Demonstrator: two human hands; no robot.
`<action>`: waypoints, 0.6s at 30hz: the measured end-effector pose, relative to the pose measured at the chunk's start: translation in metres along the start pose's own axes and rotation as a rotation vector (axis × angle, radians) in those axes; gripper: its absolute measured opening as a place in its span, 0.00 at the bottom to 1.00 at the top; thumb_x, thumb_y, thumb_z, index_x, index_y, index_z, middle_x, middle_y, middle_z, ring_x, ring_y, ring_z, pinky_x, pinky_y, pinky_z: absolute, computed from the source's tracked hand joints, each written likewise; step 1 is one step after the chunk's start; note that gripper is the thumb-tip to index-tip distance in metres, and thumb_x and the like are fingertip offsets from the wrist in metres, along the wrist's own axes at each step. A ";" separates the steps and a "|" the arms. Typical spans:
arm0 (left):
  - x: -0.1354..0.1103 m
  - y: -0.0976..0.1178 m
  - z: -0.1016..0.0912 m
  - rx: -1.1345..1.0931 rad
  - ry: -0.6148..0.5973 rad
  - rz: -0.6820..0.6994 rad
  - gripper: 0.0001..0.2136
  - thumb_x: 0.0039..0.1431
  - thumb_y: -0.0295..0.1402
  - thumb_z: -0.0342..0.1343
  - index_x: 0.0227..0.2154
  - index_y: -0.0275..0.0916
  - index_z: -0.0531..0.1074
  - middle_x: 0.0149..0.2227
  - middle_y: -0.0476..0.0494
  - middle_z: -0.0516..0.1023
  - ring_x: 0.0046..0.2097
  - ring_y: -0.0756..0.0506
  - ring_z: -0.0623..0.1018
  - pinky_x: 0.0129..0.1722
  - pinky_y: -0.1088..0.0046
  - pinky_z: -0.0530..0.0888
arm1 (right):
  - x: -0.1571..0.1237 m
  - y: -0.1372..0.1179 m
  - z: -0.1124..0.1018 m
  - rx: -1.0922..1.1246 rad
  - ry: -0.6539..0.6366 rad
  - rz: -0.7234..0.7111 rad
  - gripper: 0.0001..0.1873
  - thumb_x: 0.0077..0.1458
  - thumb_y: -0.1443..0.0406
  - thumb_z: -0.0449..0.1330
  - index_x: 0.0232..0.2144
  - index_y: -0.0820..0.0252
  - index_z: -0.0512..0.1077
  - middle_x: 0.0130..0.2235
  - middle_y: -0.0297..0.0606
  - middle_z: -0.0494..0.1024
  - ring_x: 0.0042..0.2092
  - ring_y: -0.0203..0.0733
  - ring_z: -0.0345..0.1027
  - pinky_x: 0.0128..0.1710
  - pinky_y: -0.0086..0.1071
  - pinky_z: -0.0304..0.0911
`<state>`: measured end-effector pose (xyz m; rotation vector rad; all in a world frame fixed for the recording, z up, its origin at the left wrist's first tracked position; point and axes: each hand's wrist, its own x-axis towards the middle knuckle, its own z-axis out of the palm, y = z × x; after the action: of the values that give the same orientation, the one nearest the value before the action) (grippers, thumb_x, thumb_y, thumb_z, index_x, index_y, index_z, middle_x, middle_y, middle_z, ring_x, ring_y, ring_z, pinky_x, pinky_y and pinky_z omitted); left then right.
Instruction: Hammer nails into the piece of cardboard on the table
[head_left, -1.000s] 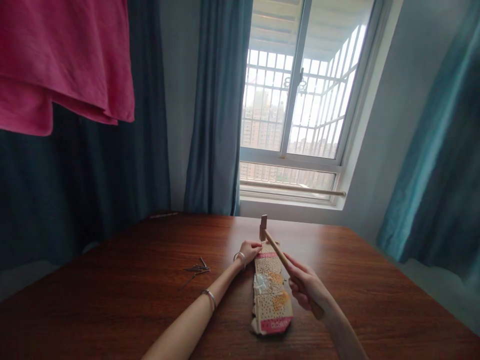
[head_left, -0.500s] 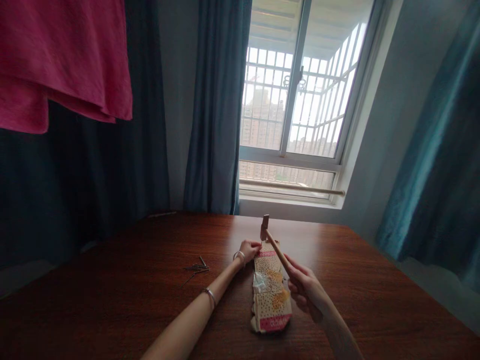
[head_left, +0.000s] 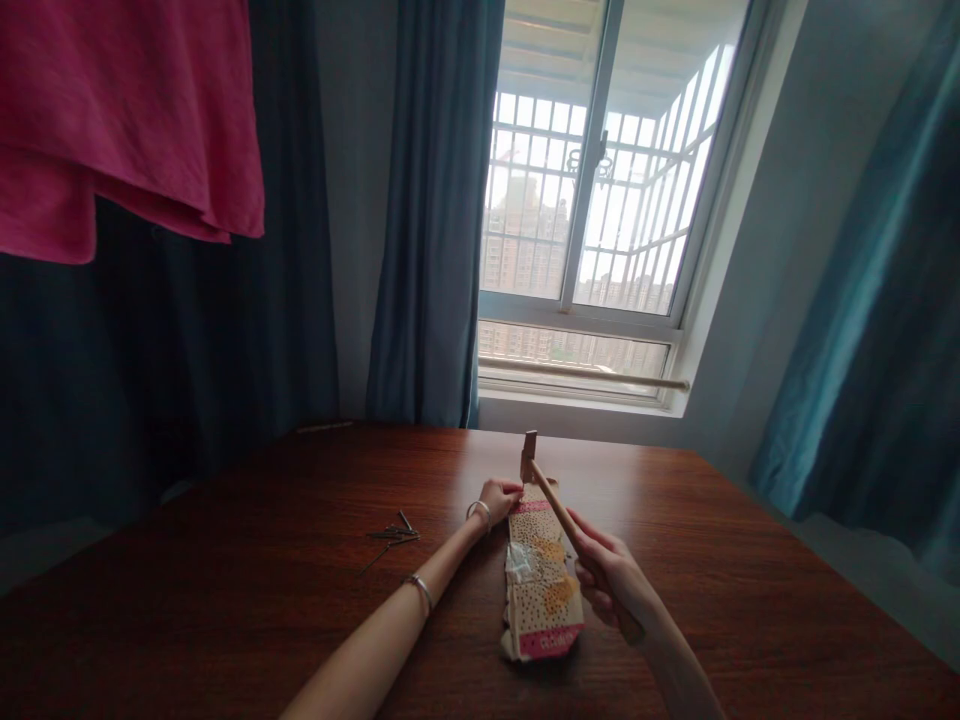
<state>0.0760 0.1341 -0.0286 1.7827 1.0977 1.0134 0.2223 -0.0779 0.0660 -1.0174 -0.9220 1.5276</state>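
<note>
My right hand (head_left: 609,580) is wrapped round the wooden handle of a small hammer (head_left: 545,490), whose metal head hangs just above the far end of a flattened patterned cardboard box (head_left: 541,585). The box lies lengthwise on the brown wooden table (head_left: 262,600). My left hand (head_left: 499,497) rests at the box's far left corner with its fingers pinched together right under the hammer head; what they pinch is too small to make out. Two bangles circle my left forearm.
Several loose nails (head_left: 391,537) lie on the table left of my left arm. Behind the table are blue curtains (head_left: 427,220) and a barred window (head_left: 592,190). A pink cloth (head_left: 127,110) hangs at the upper left.
The hammer and both hands have barely moved. The view has shifted slightly.
</note>
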 end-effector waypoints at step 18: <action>-0.001 0.004 0.000 0.003 0.014 0.016 0.10 0.41 0.32 0.53 0.23 0.31 0.76 0.21 0.48 0.72 0.23 0.52 0.68 0.21 0.80 0.61 | -0.004 -0.001 0.004 -0.014 -0.004 0.003 0.30 0.53 0.59 0.53 0.57 0.54 0.51 0.16 0.25 0.60 0.10 0.24 0.45 0.07 0.16 0.39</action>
<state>0.0767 0.1322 -0.0245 1.7919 1.0963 1.0353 0.2198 -0.0815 0.0690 -1.0262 -0.9350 1.5283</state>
